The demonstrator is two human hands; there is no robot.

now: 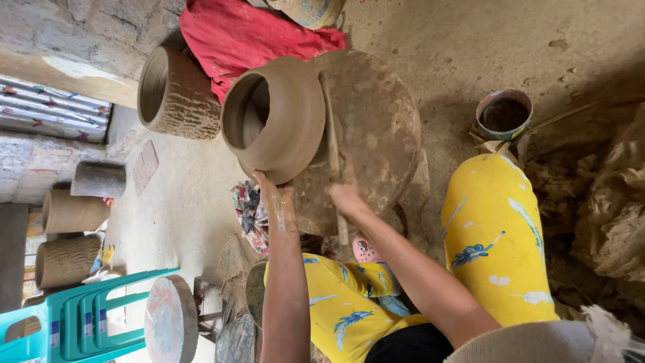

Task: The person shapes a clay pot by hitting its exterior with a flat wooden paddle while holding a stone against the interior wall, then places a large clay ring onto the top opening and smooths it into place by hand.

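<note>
Right hand grips a long wooden stick, its shaft laid against the base of an unfired clay pot. Left hand is open, fingers spread flat on the pot's lower wall. Pot sits on a round clay-caked turning wheel; the view is rotated, so the pot's mouth faces the picture's left. Person's knees, in yellow trousers with blue feather print, flank the wheel. Crumpled patterned rag lies beside the left wrist. Red cloth lies behind the pot, with a ribbed clay cylinder next to it; three more cylinders stand near the wall. Small round tin, dark inside, with a coloured band on its wall, stands on the earth floor well apart from the wheel. Teal plastic stools, stacked, bear small blue-and-white stickers on the legs.
</note>
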